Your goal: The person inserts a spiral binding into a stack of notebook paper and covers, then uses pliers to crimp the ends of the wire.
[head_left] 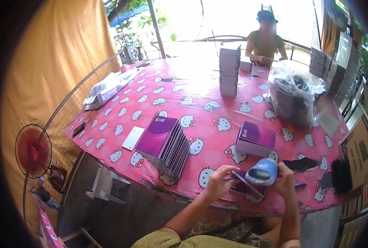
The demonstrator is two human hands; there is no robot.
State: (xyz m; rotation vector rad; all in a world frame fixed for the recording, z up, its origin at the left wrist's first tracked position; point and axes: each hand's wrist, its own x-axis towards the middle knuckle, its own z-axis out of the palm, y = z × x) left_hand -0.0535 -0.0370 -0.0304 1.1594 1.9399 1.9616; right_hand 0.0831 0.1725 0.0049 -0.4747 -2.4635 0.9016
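Note:
At the table's near edge, my left hand (220, 182) pinches the left side of a small purple spiral notebook (250, 187), which is tilted. What look like further purple covers lie just under it, partly hidden. My right hand (286, 182) is closed on a blue, rounded object shaped like a slipper (263, 170), held over the notebook's right end. Its exact kind is hard to make out. Beyond my hands sits a block of purple notebooks (256, 138). To the left rises a taller stack of purple spiral notebooks (163, 142).
A pink patterned cloth (179, 105) covers the table. Farther back stand a tall notebook stack (229, 70) and a filled clear plastic bag (295, 93). Cardboard boxes (361, 149) line the right side. Across the table is another person (266, 43); a red fan (33, 153) stands left.

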